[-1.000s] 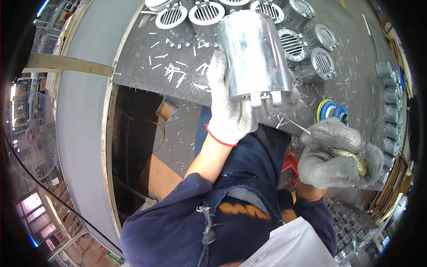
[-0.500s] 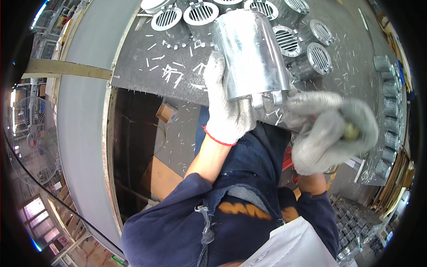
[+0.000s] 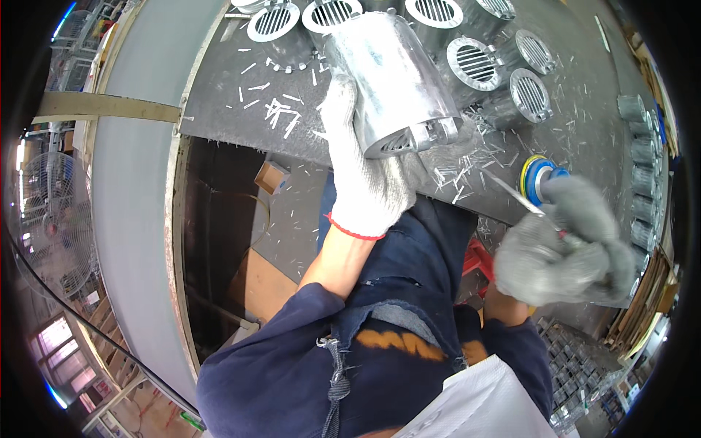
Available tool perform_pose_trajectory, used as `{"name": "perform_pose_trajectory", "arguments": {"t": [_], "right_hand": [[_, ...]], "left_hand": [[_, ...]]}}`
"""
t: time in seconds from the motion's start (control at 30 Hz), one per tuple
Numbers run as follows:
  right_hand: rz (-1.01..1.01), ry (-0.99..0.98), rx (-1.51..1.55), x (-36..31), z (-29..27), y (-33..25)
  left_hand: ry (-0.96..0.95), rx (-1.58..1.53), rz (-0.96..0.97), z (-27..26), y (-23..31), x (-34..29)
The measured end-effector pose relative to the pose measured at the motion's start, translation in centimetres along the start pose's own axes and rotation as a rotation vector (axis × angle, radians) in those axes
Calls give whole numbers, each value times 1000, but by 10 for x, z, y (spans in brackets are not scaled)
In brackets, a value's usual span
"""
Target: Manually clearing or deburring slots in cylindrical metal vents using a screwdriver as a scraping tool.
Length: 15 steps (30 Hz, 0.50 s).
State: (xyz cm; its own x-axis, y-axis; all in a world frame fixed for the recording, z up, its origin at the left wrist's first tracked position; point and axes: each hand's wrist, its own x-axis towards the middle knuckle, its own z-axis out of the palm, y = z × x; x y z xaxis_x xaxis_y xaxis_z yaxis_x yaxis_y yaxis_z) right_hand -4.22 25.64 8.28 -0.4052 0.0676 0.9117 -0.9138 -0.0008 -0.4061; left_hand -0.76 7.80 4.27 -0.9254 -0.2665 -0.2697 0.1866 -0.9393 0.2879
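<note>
At upper centre, the left hand [image 3: 369, 175] cradled a tilted metal cylinder [image 3: 394, 80], fingers spread around its girth; its smooth wall could have slipped on the knit. Right of centre, the right hand's [image 3: 558, 255] blurred fingers were curled around a thin tool [image 3: 521, 198], which could have skidded into the left.

Legible text, labels, numbers and signs: none. Faint grey marks appear on the white cloth [image 3: 478, 401] at the lower edge; they may be print, but the characters cannot be resolved. Background surfaces near the fisheye rim are too small and distorted to read.
</note>
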Motion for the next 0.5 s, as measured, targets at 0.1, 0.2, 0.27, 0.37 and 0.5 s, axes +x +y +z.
{"name": "perform_pose_trajectory", "arguments": {"t": [0.1, 0.2, 0.27, 0.37, 0.5], "right_hand": [[290, -6, 11, 13, -8, -5], [500, -79, 80, 16, -13, -5], [511, -209, 112, 10, -13, 0], [348, -279, -70, 1, -8, 8], [253, -347, -102, 7, 4, 9]], "left_hand": [[-168, -33, -106, -7, 1, 4], [-444, -255, -301, -13, -2, 5], [-429, -416, -363, -16, -6, 3], [-438, -437, -324, -20, -8, 3], [-257, -231, -254, -19, -4, 3]]}}
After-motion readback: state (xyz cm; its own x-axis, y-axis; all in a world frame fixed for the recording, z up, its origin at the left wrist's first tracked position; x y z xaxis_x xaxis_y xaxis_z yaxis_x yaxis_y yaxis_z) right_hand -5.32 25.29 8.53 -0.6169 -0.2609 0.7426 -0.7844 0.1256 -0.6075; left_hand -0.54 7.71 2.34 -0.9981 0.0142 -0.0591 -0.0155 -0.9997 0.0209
